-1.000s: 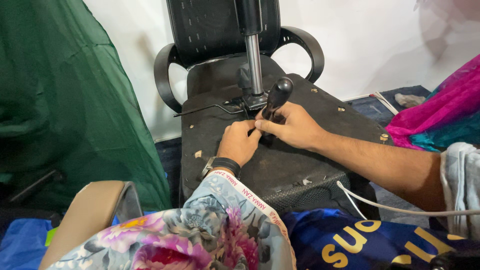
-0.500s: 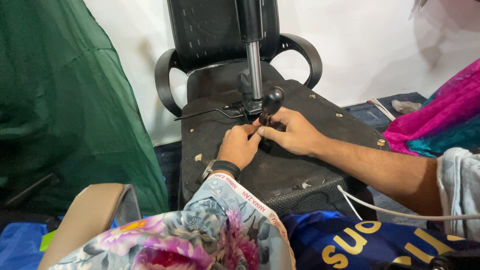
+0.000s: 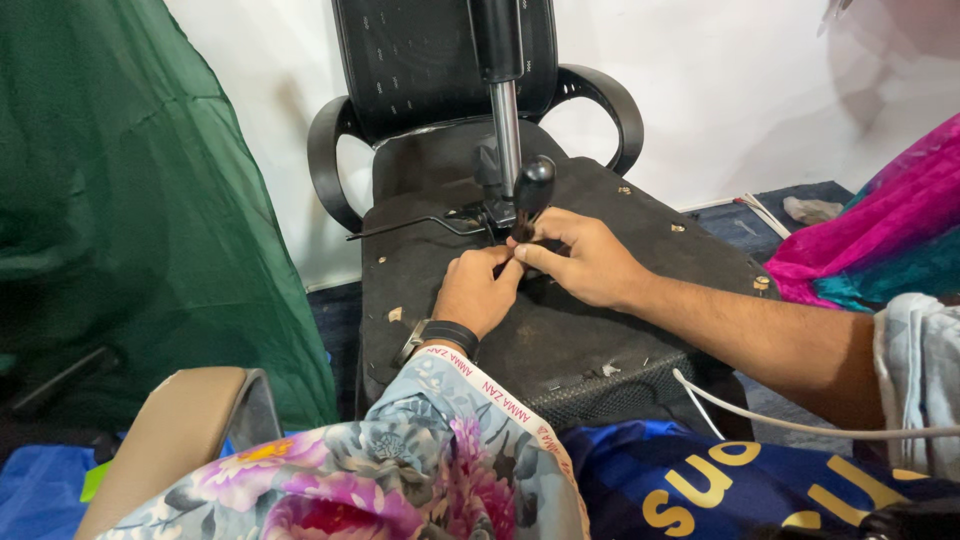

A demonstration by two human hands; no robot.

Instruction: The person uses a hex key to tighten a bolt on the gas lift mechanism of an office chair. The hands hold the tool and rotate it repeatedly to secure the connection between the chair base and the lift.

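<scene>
An upturned black office chair [image 3: 560, 300] lies in the middle of the frame, its underside facing up and a metal gas-lift column [image 3: 507, 130] rising from the mechanism. Both hands meet just below the column's base. The right hand [image 3: 585, 262] has its fingers pinched shut on the stem of a black knobbed lever [image 3: 530, 190] that stands beside the column. The left hand [image 3: 478, 290], a dark band at its wrist, curls its fingers against the same spot; what they grip is hidden. A thin metal rod [image 3: 405, 227] juts left. Green cloth [image 3: 130, 220] fills the left of the frame.
</scene>
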